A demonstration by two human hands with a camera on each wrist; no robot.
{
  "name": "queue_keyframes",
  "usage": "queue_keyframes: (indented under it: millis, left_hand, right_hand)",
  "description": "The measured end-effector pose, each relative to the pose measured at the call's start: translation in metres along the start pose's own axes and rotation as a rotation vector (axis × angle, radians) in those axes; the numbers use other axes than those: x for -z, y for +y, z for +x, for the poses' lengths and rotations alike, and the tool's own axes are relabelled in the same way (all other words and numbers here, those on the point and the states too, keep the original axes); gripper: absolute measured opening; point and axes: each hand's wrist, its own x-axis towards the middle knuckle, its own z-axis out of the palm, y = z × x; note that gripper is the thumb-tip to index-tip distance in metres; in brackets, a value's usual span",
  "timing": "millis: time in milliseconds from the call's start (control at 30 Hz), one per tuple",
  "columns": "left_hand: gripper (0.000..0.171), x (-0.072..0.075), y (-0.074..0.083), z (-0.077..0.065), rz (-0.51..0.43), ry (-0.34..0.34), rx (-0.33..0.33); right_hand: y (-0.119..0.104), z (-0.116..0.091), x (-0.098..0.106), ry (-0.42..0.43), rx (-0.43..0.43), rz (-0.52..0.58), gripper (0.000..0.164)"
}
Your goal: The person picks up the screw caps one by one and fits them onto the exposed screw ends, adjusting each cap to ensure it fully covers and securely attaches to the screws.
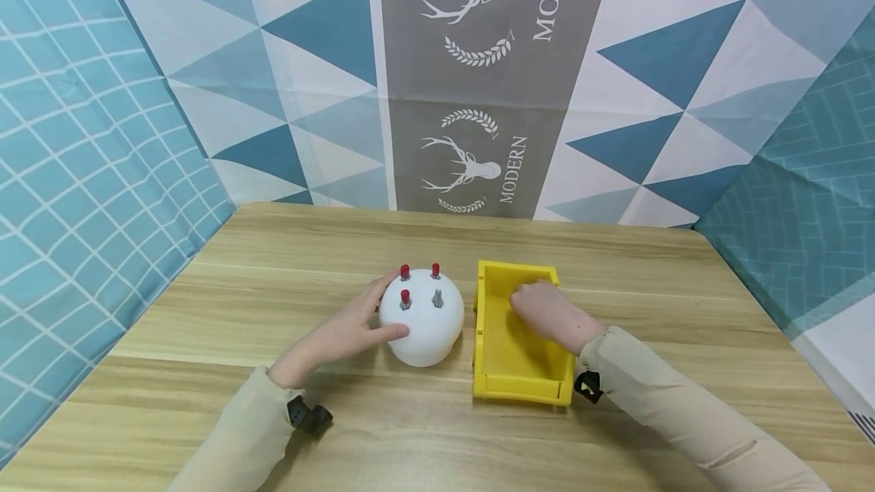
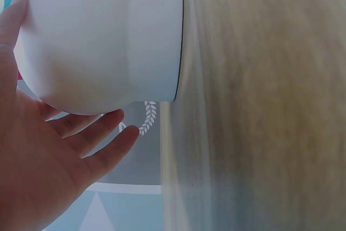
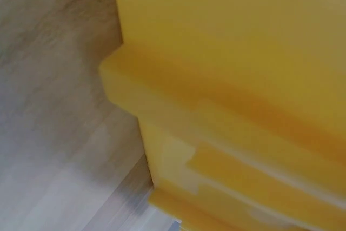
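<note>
A white dome-shaped object (image 1: 425, 332) stands on the table, with several upright threaded posts on top. Red caps (image 1: 405, 298) cover three posts, while one metal bolt (image 1: 438, 298) is bare, a nut at its base. My left hand (image 1: 355, 332) rests against the dome's left side, thumb across the front. In the left wrist view the left hand (image 2: 59, 160) has its fingers spread, some apart from the dome's surface. My right hand (image 1: 552, 313) reaches down into the yellow bin (image 1: 481, 348); its fingertips are hidden, and the right wrist view shows only the bin's outer wall.
The wooden table (image 1: 307, 249) ends at a patterned wall covering (image 1: 472, 97) at the back. Blue tiled cloth (image 1: 82, 135) hangs on the left. The bin stands just right of the dome, a narrow gap between them.
</note>
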Motion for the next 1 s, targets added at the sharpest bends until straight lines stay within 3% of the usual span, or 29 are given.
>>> queue_keyframes:
  millis: [733,1000]
  left_hand:
    - [0.094,0.0,0.0009,0.0006,-0.005,-0.004,0.011]
    - [0.094,0.0003,0.0,0.0,-0.01,-0.003,0.004]
  right_hand:
    - [0.0025,-0.0006,0.0038,0.001,-0.032,0.173,0.012]
    - [0.0019,0.0013,0.0044,0.014,-0.024,0.185,0.016]
